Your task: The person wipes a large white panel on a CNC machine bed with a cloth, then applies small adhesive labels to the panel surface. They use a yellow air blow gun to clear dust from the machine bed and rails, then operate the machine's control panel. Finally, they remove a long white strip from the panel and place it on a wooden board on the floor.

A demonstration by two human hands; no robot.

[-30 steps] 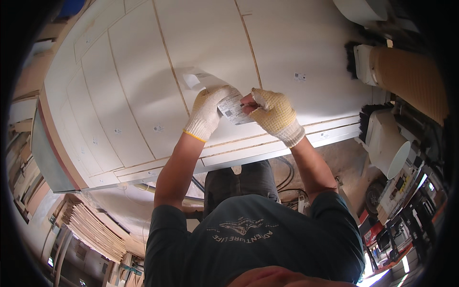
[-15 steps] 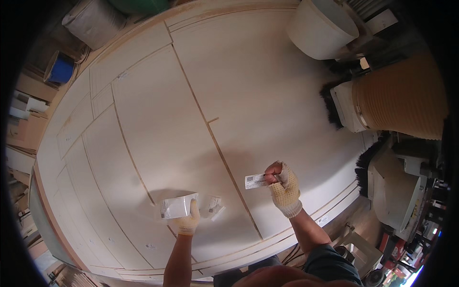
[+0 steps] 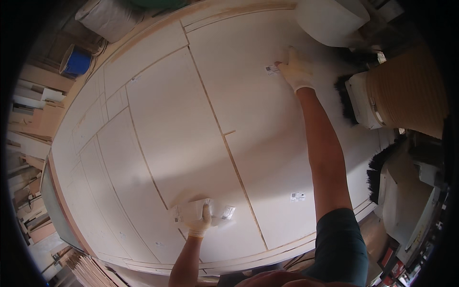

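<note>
My left hand (image 3: pixel 197 226), in a pale knitted glove with bare fingertips, grips a folded strip of label paper (image 3: pixel 195 208) low over the large white board (image 3: pixel 191 138). A printed label (image 3: pixel 228 212) lies beside that hand; whether it joins the strip I cannot tell. Far forward, my gloved right hand (image 3: pixel 296 71) rests on the board with its fingers spread. One fingertip is at the edge of a white label (image 3: pixel 272 70) on the board. Another label (image 3: pixel 297 196) lies flat on the near right panel, left of my right forearm.
Narrow brown grooves (image 3: pixel 210 103) divide the board into panels. To the right stand black brush skirts (image 3: pixel 346 98) and a ribbed tan hose (image 3: pixel 404 93). A white drum-shaped thing (image 3: pixel 330 21), a blue bucket (image 3: pixel 78 62) and stacked board offcuts (image 3: pixel 36 148) surround it.
My right hand has reached far forward and spread its fingers; a label now lies at its fingertips. Another label shows on the near right panel. My left hand keeps the strip. The view has shifted slightly.
</note>
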